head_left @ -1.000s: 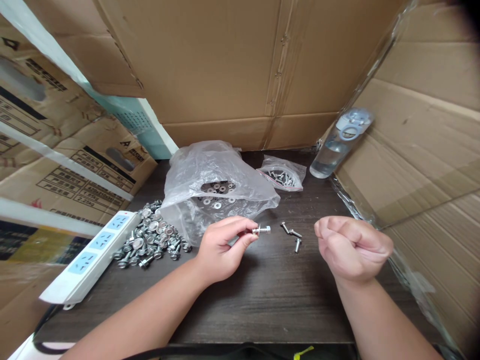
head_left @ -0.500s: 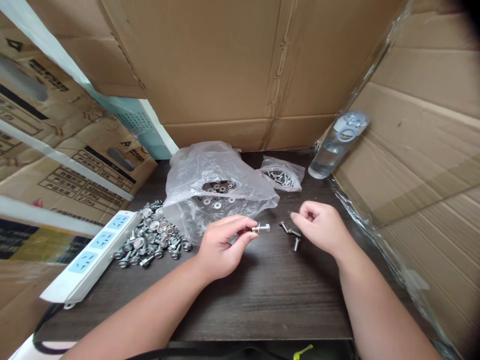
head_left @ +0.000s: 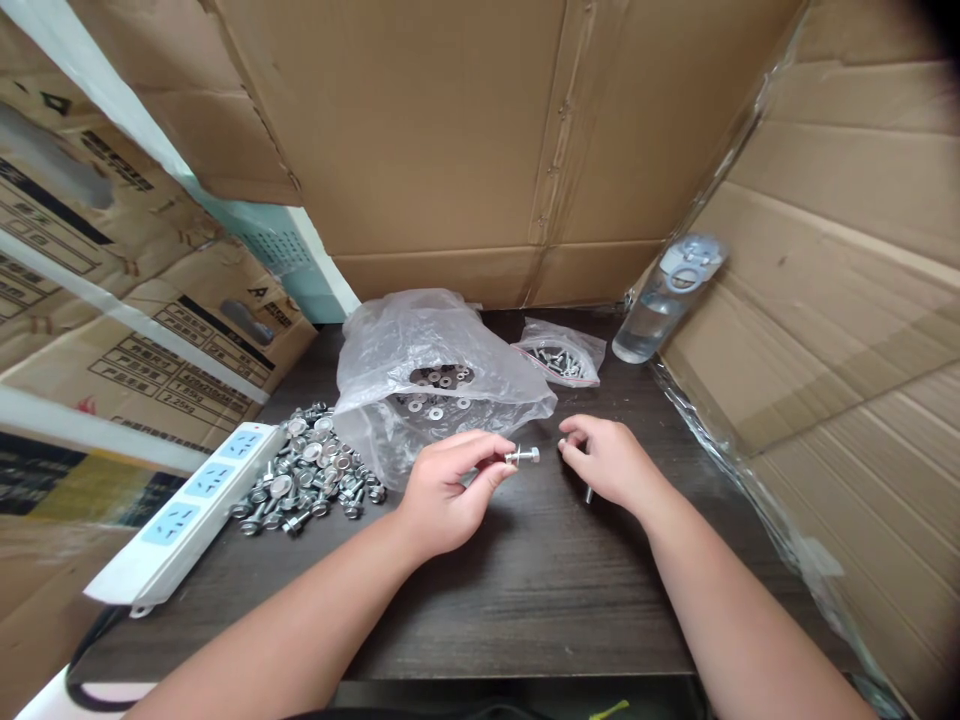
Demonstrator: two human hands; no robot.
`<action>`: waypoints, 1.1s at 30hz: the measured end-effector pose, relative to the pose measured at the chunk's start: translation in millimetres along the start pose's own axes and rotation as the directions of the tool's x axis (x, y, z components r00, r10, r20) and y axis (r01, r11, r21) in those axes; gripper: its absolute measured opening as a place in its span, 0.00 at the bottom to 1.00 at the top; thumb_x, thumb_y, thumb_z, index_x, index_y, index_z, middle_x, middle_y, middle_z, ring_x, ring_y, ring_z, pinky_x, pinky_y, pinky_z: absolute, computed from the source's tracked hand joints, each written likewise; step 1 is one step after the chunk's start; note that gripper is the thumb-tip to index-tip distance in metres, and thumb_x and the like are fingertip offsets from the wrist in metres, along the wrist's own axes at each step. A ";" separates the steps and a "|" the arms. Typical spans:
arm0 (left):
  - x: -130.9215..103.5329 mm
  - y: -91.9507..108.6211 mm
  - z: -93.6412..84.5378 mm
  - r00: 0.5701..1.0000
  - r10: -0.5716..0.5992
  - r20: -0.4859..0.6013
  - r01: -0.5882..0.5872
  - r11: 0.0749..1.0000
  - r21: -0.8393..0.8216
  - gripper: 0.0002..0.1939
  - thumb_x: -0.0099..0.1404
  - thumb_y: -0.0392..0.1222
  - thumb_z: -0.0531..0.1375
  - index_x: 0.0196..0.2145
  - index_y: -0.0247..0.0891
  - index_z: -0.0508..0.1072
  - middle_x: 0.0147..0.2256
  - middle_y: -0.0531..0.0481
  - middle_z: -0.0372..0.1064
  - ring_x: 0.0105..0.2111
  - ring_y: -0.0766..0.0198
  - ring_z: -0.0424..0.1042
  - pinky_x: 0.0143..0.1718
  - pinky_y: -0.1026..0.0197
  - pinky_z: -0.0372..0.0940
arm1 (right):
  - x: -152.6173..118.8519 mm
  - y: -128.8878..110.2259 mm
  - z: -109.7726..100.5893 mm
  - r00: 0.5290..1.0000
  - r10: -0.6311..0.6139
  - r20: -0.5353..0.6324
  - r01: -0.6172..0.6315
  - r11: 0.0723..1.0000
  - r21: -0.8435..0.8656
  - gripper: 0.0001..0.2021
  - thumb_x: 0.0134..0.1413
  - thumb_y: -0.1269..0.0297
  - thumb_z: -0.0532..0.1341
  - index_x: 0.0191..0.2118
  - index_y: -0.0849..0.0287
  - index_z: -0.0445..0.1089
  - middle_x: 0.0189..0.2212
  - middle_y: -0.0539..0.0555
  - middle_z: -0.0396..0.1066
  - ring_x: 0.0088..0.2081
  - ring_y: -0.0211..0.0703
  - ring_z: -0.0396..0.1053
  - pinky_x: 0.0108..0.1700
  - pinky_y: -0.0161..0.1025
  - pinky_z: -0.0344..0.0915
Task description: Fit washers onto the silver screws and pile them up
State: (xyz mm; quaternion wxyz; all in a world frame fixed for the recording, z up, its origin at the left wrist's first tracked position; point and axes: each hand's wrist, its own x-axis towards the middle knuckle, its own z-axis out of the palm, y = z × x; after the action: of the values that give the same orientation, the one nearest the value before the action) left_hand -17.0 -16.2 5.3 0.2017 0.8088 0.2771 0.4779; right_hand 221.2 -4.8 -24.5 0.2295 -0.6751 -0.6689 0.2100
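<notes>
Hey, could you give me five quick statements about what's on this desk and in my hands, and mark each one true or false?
1. The left hand holds a bolt, its head pointing toward the right hand. True.
2. The large plastic bag is full of bottle caps. False: washers show in it.
3. The pile of bolts lies beside the power strip. True.
4. The water bottle stands between the two hands. False: the water bottle is at the back right.
5. The right hand is inside the large plastic bag. False: it is outside, to the right of the bag.
</notes>
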 end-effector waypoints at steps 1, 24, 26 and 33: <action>0.0 -0.2 0.2 1.000 -0.001 -0.002 0.001 1.000 -0.001 0.05 0.62 0.31 0.62 0.37 0.34 0.74 0.29 0.51 0.72 0.28 0.73 0.69 0.33 0.72 0.65 | 0.4 0.7 -1.2 1.000 -0.005 -0.021 0.006 0.999 0.038 0.14 0.56 0.62 0.59 0.47 0.56 0.73 0.33 0.51 0.75 0.29 0.37 0.72 0.33 0.33 0.65; 1.7 2.6 -3.2 1.000 -0.008 -0.003 0.008 1.000 -0.005 0.03 0.63 0.33 0.61 0.36 0.34 0.74 0.28 0.49 0.73 0.27 0.70 0.70 0.31 0.69 0.66 | 18.4 27.8 4.9 0.957 -0.150 -0.250 0.180 0.978 0.102 0.09 0.52 0.66 0.61 0.33 0.57 0.80 0.37 0.53 0.78 0.39 0.43 0.76 0.49 0.42 0.72; 2.0 2.8 -3.3 1.000 -0.015 0.002 0.015 1.000 -0.011 0.03 0.64 0.34 0.60 0.36 0.34 0.74 0.27 0.49 0.73 0.27 0.70 0.70 0.30 0.69 0.66 | 18.9 29.2 5.4 0.961 -0.145 -0.236 0.171 0.981 0.093 0.09 0.53 0.66 0.61 0.33 0.57 0.80 0.37 0.54 0.78 0.40 0.44 0.76 0.49 0.42 0.72; 1.9 2.6 -2.2 1.000 -0.008 0.002 0.008 1.000 -0.011 0.03 0.64 0.34 0.60 0.36 0.34 0.74 0.28 0.49 0.73 0.27 0.70 0.70 0.31 0.69 0.66 | 19.1 31.9 6.9 0.971 -0.107 -0.212 0.131 0.986 0.101 0.08 0.52 0.65 0.62 0.34 0.57 0.80 0.38 0.53 0.78 0.38 0.42 0.76 0.46 0.40 0.72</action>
State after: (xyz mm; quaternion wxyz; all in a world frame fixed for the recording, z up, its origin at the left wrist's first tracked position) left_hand -17.6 -16.9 9.1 0.2084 0.8070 0.2777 0.4777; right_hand 243.2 14.5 -48.5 0.3479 -0.6376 -0.6678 0.1626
